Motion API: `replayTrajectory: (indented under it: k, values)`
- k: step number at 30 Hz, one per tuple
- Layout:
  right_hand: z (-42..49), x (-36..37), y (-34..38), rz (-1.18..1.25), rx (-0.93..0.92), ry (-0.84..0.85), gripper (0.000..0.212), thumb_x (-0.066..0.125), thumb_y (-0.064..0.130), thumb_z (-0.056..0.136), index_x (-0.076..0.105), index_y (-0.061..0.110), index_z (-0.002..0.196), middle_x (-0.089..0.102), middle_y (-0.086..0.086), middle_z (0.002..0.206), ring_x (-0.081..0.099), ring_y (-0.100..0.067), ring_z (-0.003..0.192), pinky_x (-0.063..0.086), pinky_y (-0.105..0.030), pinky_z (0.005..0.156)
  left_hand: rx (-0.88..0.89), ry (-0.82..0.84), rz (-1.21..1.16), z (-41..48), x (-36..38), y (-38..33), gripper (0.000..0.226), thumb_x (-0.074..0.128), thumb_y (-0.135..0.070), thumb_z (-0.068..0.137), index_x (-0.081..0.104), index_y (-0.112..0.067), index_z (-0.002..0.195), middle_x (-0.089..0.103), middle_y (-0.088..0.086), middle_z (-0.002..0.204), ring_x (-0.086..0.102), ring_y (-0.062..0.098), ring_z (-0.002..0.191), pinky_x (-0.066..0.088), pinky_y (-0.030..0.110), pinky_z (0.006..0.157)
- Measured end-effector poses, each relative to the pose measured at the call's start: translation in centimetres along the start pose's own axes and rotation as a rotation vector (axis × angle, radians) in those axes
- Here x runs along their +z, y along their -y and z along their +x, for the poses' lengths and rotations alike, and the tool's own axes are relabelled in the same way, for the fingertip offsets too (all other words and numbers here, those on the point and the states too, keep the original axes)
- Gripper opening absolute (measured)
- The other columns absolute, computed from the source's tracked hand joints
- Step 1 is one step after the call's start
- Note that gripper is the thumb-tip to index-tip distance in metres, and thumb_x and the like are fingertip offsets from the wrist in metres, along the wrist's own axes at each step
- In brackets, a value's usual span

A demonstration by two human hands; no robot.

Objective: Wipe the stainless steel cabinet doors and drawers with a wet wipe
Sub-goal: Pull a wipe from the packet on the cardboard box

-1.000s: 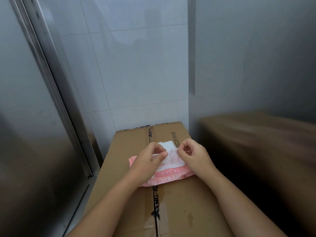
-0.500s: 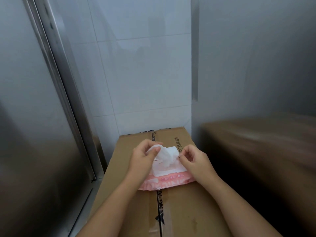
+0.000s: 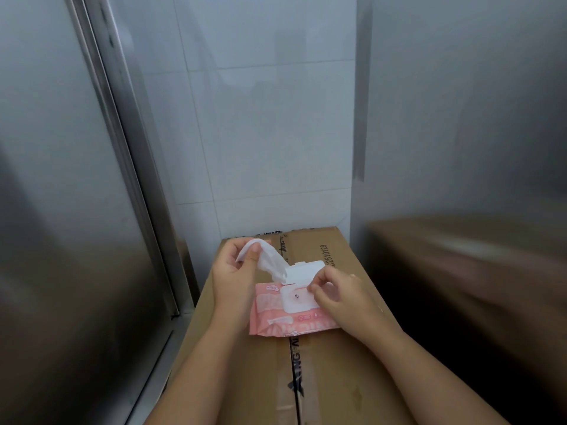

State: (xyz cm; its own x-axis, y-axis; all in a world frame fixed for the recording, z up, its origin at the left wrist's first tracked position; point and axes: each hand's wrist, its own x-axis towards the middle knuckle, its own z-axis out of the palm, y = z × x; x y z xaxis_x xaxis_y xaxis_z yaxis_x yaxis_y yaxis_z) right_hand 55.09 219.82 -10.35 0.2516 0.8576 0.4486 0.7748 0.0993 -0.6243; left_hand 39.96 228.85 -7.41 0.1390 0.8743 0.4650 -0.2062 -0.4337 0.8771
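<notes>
White wall tiles (image 3: 270,133) are filling the background, with a stainless steel cabinet door (image 3: 61,210) standing along the left and another steel panel (image 3: 460,118) rising on the right; a blurred brown shape (image 3: 460,271) is showing low on that right side, too smeared to identify. Between them a taped cardboard box (image 3: 337,378) is sitting against the wall, and a pink pack of wet wipes (image 3: 267,320) is lying flat on its top, across the tape seam; the pack's white flip lid (image 3: 306,269) is standing open, tilted back toward the wall. The left hand (image 3: 233,277) is hovering just above the pack's far left corner, pinching a white wet wipe (image 3: 270,259) between thumb and fingers; the wipe is trailing down from that pinch to the pack's opening beneath the lid, its lower end not yet free. The right hand (image 3: 340,299) is resting on the pack's right half, fingers curled tight and their tips pinching at the right edge of the white dispenser frame, holding the pack down on the box.
</notes>
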Motion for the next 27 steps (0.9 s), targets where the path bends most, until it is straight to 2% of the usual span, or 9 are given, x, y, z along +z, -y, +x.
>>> replayTrajectory:
  k: [4, 7, 11, 15, 18, 20, 23, 27]
  values:
    - [0.1, 0.4, -0.1, -0.068, -0.090, 0.076, 0.012, 0.055, 0.020, 0.090, 0.066, 0.022, 0.094, 0.062, 0.016, 0.096, 0.051, 0.000, 0.095, 0.032, -0.004, 0.082, -0.032, 0.002, 0.035, -0.4, -0.3, 0.6, 0.006, 0.057, -0.009, 0.091, 0.060, -0.009, 0.086, 0.069, 0.011, 0.092, 0.064, 0.021, 0.084, 0.051, 0.038, 0.076]
    - [0.0, 0.8, -0.3, -0.166, -0.148, 0.135, 0.021, 0.054, 0.024, 0.091, 0.068, 0.021, 0.106, 0.061, 0.013, 0.107, 0.048, -0.003, 0.105, 0.034, -0.018, 0.094, -0.054, -0.001, 0.032, -0.5, -0.5, 0.6, 0.006, 0.056, -0.008, 0.092, 0.060, -0.005, 0.089, 0.067, 0.014, 0.095, 0.063, 0.024, 0.086, 0.051, 0.039, 0.075]
    - [-0.2, 0.8, -0.1, -0.219, -0.180, 0.167, 0.027, 0.052, 0.032, 0.092, 0.067, 0.027, 0.114, 0.054, 0.014, 0.110, 0.042, -0.002, 0.108, 0.027, -0.021, 0.096, -0.057, 0.007, 0.028, -0.7, -0.5, 0.5, 0.009, 0.055, -0.007, 0.092, 0.058, 0.001, 0.092, 0.066, 0.019, 0.098, 0.061, 0.023, 0.085, 0.051, 0.040, 0.077]
    - [-0.3, 0.7, -0.2, -0.268, -0.182, 0.220, 0.030, 0.052, 0.039, 0.092, 0.062, 0.033, 0.119, 0.048, 0.011, 0.114, 0.036, -0.002, 0.110, 0.023, -0.020, 0.094, -0.069, 0.039, 0.019, -1.0, -0.4, 0.5, 0.011, 0.054, -0.008, 0.093, 0.058, 0.003, 0.095, 0.065, 0.020, 0.100, 0.060, 0.023, 0.086, 0.050, 0.039, 0.078]
    - [-0.3, 0.7, -0.2, -0.237, -0.156, 0.226, 0.029, 0.052, 0.037, 0.092, 0.065, 0.029, 0.117, 0.048, 0.010, 0.112, 0.038, -0.002, 0.108, 0.027, -0.018, 0.094, -0.077, 0.064, 0.024, -1.2, -0.2, 0.5, 0.011, 0.054, -0.009, 0.093, 0.059, 0.000, 0.095, 0.066, 0.017, 0.099, 0.061, 0.018, 0.085, 0.051, 0.038, 0.078]
    - [-0.3, 0.6, -0.2, -0.193, -0.127, 0.219, 0.027, 0.052, 0.035, 0.092, 0.068, 0.026, 0.113, 0.050, 0.011, 0.108, 0.040, 0.001, 0.104, 0.031, -0.012, 0.090, -0.063, 0.079, 0.034, -1.2, -0.2, 0.5, 0.008, 0.055, -0.009, 0.092, 0.060, -0.003, 0.092, 0.067, 0.016, 0.097, 0.060, 0.011, 0.081, 0.050, 0.029, 0.072]
    - [-0.2, 0.3, -0.3, -0.158, -0.082, 0.211, 0.026, 0.053, 0.033, 0.093, 0.070, 0.022, 0.108, 0.050, 0.014, 0.103, 0.043, 0.006, 0.098, 0.030, -0.002, 0.082, -0.047, 0.101, 0.032, -1.2, -0.1, 0.5, 0.006, 0.055, -0.007, 0.092, 0.060, -0.006, 0.088, 0.067, 0.014, 0.093, 0.060, 0.013, 0.082, 0.049, 0.024, 0.070]
    - [-0.1, 0.3, -0.1, -0.113, -0.029, 0.158, 0.022, 0.057, 0.032, 0.090, 0.072, 0.019, 0.099, 0.056, 0.015, 0.099, 0.049, 0.007, 0.095, 0.026, 0.002, 0.078, -0.024, 0.160, 0.015, -1.5, 0.1, 0.3, 0.016, 0.055, -0.005, 0.092, 0.060, -0.014, 0.080, 0.066, -0.011, 0.073, 0.058, 0.000, 0.069, 0.045, 0.014, 0.062]
